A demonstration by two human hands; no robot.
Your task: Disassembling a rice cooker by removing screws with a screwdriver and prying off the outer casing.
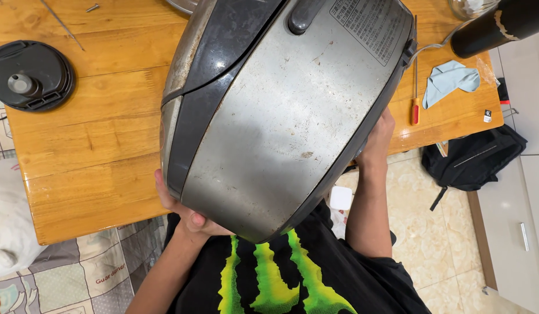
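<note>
Our grip is two-handed: our left hand [185, 212] curls shut under the rim of the rice cooker [281, 110] at about seven o'clock, and our right hand [377, 136] presses its flank at about three o'clock, though the fingers there are hidden behind the body and we cannot tell how far they close. The cooker hangs tilted between both hands, above the table [83, 151], and covers most of both palms. At nine o'clock a round black lid [31, 75] lies flat. At two o'clock we see a screwdriver [416, 87] beside a blue cloth [452, 78], with a dark bottle [502, 26] cut off by the edge.
</note>
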